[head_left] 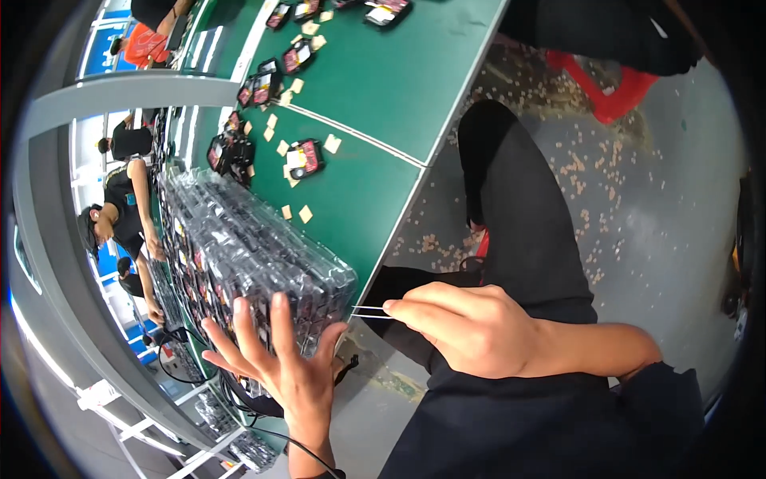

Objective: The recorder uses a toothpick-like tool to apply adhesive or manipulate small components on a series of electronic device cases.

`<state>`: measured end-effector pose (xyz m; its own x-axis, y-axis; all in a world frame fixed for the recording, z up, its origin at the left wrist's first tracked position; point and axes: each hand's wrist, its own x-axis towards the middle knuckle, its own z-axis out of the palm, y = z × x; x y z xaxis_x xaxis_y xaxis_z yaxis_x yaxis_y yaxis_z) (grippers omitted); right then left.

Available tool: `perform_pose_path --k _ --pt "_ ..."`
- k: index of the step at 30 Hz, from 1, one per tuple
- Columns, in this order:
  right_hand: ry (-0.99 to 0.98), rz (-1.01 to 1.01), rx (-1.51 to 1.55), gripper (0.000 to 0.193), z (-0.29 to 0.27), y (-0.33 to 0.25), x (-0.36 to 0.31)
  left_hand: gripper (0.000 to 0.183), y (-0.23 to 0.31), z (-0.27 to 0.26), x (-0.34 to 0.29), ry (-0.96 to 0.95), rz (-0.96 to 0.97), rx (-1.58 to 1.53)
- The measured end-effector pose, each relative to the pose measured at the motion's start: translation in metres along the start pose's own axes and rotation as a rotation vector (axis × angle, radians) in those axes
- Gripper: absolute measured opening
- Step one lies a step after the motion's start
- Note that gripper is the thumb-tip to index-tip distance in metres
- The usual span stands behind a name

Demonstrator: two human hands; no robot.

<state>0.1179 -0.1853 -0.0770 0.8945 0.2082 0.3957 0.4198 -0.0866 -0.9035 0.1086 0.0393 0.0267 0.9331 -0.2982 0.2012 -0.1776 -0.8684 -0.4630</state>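
My right hand (479, 331) pinches a pair of thin metal tweezers (369, 312). Their tips point left, close to the table's edge and the near corner of a tall stack of clear plastic trays (259, 235). Small dark parts with red and yellow labels show through the trays. My left hand (283, 371) spreads its fingers over the near end of this stack; whether the fingertips press on it I cannot tell. Beyond the stack, a black part with a red label (305, 159) lies on the green table (363, 211).
Several more black parts (263, 82) and small beige squares (333, 144) lie along the table. Many similar squares litter the grey floor (638, 211). Across the table are co-workers (128, 207). A red stool (610, 96) stands at upper right. Black cables (231, 391) hang beside my left hand.
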Motion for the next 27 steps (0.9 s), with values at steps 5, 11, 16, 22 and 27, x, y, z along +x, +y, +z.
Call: perform_pose_path --k 5,11,16,22,27 --pt "0.016 0.037 0.050 0.034 0.003 0.016 -0.016 0.103 0.000 0.001 0.000 0.039 0.027 -0.030" --pt "-0.040 -0.028 -0.011 0.033 0.009 0.020 -0.022 0.098 -0.004 0.003 -0.003 0.018 0.016 -0.058" --pt "-0.112 0.012 0.034 0.039 0.019 0.020 -0.021 0.100 0.002 0.000 -0.003 -0.011 0.004 0.020" --pt "-0.017 -0.056 -0.041 0.027 0.033 0.019 -0.022 0.102 -0.002 0.006 -0.004 0.019 0.048 -0.003" --pt "0.019 -0.154 -0.174 0.036 0.035 0.017 -0.020 0.093 -0.007 0.002 -0.002 0.082 0.062 -0.002"
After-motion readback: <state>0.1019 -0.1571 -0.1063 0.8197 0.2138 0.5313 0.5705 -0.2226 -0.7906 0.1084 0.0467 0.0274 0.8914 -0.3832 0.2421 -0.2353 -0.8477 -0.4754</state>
